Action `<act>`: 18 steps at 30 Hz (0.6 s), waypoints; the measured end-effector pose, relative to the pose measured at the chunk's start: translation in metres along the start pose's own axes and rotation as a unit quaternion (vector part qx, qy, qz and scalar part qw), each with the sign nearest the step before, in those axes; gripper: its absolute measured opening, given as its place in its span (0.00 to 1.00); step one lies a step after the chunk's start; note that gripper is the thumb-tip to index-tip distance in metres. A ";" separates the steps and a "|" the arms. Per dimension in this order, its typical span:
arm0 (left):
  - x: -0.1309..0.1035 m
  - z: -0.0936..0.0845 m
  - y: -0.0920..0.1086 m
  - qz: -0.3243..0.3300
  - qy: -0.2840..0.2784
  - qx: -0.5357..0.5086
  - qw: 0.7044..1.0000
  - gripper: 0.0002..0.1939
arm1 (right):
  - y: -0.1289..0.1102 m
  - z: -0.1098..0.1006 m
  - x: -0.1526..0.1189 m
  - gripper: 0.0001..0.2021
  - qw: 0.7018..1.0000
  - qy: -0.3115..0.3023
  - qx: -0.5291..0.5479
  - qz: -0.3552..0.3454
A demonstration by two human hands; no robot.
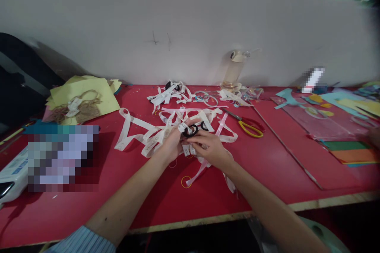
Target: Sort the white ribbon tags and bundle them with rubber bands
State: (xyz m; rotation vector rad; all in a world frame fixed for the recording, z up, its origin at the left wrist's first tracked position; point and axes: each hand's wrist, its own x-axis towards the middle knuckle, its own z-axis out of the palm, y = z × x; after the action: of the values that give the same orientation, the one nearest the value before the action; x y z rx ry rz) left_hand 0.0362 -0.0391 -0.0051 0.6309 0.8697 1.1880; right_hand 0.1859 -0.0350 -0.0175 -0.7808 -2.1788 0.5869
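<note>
My left hand (172, 142) is closed on a small black ring-shaped band (191, 131) with white printed ribbon about it. Against the lower edge of this band, the fingers of my right hand (211, 147) pinch from the right. A second black band (204, 126) shows just above my right fingers. Both hands are over a loose tangle of white printed ribbon (126, 126) spread on the red table (258, 182). A pink ribbon strip (196, 174) trails toward me beside a yellow rubber band (186, 182). My fingertips partly hide one another.
Scissors with red and yellow handles (251, 127) lie to the right. Behind are a ribbon pile (170, 95) and a clear bottle (234, 71) by the grey partition (118, 27). Yellow sheets (86, 91) bear twine at left; coloured papers (353, 151) lie at right.
</note>
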 end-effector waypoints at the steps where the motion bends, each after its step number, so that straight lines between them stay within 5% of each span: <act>1: 0.001 -0.001 -0.002 0.009 -0.005 0.006 1.000 0.21 | 0.001 0.000 0.000 0.11 1.000 -0.005 -0.002 0.000; 18: 0.001 -0.003 -0.004 0.019 0.006 0.084 0.996 0.23 | -0.007 -0.002 0.001 0.17 0.995 -0.077 -0.067 0.022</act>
State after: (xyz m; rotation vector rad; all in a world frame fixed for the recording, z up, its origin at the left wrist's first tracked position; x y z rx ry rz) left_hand 0.0363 -0.0390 -0.0106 0.7806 0.9779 1.1607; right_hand 0.1847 -0.0389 -0.0111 -0.8825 -2.3667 0.5425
